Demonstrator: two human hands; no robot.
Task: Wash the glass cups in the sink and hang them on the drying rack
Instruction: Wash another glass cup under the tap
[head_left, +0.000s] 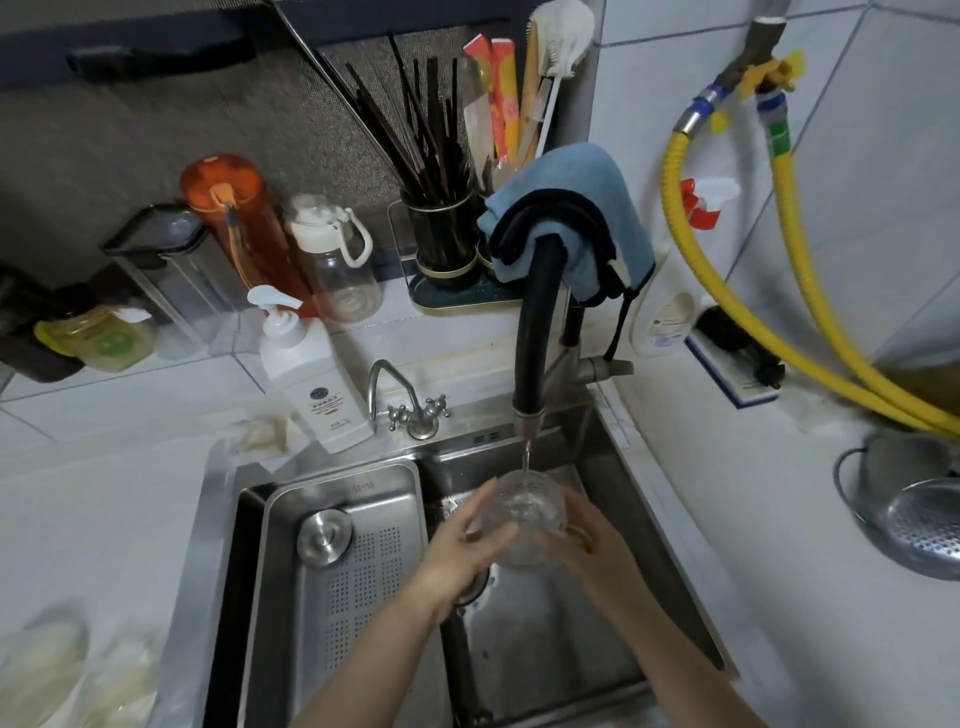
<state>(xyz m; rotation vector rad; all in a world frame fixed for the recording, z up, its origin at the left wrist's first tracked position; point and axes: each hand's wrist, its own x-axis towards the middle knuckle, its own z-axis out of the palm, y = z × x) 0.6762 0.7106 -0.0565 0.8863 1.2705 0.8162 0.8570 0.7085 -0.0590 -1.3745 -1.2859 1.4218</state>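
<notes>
holding a clear ribbed glass cup (527, 519) between left hand (467, 540) and right hand (587, 540), both gripping it, under thin water stream (526, 457)

left hand (457, 545): bare | right hand (597, 540): bare | forearms: sleeveless, no jewellery visible

A white pump bottle (306, 384) is standing on the tabletop (104, 499) behind a perforated tray (358, 551); a blue cloth (582, 208) is hanging over dark chopsticks (415, 130)
</notes>
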